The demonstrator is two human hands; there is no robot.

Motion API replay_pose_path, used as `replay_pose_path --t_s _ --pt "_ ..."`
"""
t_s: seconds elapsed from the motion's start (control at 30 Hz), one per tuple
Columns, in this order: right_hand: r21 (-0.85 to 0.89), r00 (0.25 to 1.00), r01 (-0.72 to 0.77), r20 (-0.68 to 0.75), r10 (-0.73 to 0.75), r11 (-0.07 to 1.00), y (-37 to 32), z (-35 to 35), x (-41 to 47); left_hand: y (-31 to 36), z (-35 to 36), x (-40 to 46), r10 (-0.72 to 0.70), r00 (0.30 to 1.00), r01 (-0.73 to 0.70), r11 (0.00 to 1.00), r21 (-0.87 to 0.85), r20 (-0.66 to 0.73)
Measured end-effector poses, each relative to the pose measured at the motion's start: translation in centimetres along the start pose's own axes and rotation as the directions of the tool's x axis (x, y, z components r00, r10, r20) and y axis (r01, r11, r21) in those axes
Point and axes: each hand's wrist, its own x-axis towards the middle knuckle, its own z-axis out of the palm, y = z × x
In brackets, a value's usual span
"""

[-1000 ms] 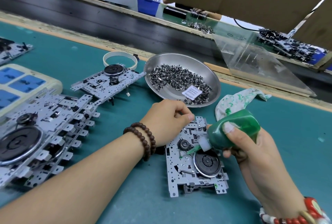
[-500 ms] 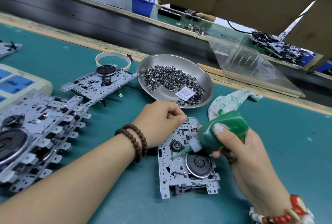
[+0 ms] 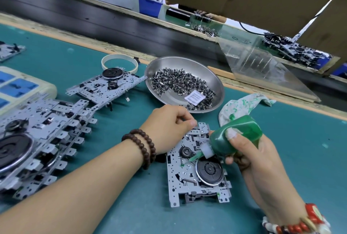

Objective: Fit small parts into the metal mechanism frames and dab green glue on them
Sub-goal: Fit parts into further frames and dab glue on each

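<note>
Gluing: the right hand (image 3: 249,158) gripped the green glue bottle (image 3: 236,136), nozzle slanting down-left onto the metal mechanism frame (image 3: 195,173) at lower centre.
Steadying: the left hand (image 3: 167,126) curled at the frame's upper-left edge, nearer the dish of small parts (image 3: 184,83).
Hidden: whether those fingertips pinched a part could not be told.

A small white paper packet (image 3: 194,98) lies among the small parts in the metal dish (image 3: 216,78); its print reads "DESICCANT" and "DO NOT EAT", partly blurred.
</note>
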Motion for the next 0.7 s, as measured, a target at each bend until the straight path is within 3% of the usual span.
replay_pose_path --t_s 0.2,0.7 --pt "-0.018 0.998 0.059 0.014 -0.059 0.998 -0.04 0.03 -0.04 0.02 -0.02 -0.05 -0.002 1.0 0.002 1.0 -0.016 0.006" --pt "-0.017 0.999 0.027 -0.024 -0.028 0.999 -0.03 0.13 -0.06 -0.16 0.05 -0.03 0.003 1.0 -0.003 1.0 -0.016 0.012"
